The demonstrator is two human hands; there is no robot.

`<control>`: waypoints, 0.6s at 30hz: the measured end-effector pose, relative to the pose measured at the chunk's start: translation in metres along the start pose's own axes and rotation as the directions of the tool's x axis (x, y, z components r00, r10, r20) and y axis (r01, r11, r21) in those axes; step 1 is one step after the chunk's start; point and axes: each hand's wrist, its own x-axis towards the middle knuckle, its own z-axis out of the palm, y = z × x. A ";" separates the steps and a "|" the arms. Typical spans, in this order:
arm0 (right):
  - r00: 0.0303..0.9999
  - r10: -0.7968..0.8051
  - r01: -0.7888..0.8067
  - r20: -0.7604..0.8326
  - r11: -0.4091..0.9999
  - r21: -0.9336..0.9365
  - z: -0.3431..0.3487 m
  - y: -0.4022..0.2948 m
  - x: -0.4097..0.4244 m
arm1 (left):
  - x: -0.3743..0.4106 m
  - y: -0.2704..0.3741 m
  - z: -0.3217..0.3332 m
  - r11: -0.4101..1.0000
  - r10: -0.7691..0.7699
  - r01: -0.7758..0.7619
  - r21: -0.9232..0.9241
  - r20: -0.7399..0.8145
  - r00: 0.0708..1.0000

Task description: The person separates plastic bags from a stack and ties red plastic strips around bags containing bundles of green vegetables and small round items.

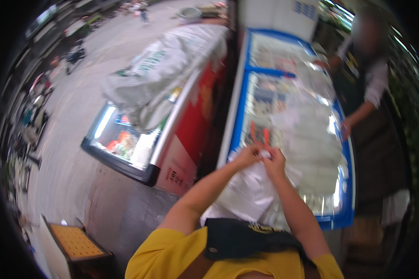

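Both of my hands meet over the near-left part of a blue-framed chest freezer (239,115). My left hand (247,157) and my right hand (276,161) pinch a small white bunched piece (264,153) between their fingertips; it looks like the gathered top of a white plastic bag (251,195). The bag spreads below my forearms, towards my body. Just beyond my fingers, an orange-red two-pronged thing (266,136), perhaps tool handles, points away from me. Blur hides whether my fingers touch it. Clear sheeting (307,139) with glare covers much of the freezer top.
Across the freezer at right stands a person in a dark apron (352,80), both hands near its edge. To the left, a red-sided display freezer (192,129) lies partly under a grey-white cover (164,69). A yellow-topped stool or stand (75,240) is at lower left.
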 end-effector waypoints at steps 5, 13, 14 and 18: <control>0.993 0.052 -0.081 -0.102 0.948 -0.307 -0.007 -0.002 0.000 | -0.009 0.013 0.010 0.996 -0.034 0.046 0.083 -0.133 0.991; 0.985 0.163 -0.175 -0.063 0.905 -0.389 -0.013 -0.015 0.003 | -0.009 0.016 0.004 0.977 -0.179 0.177 -0.121 -0.013 0.984; 0.985 0.169 -0.170 -0.034 0.916 -0.364 -0.016 -0.013 0.005 | -0.007 0.012 0.004 0.957 -0.208 0.201 -0.207 -0.014 0.978; 0.883 0.460 -0.444 0.090 0.882 -0.157 -0.019 -0.032 0.012 | -0.006 0.005 0.000 0.852 -0.295 0.308 -0.424 0.097 0.951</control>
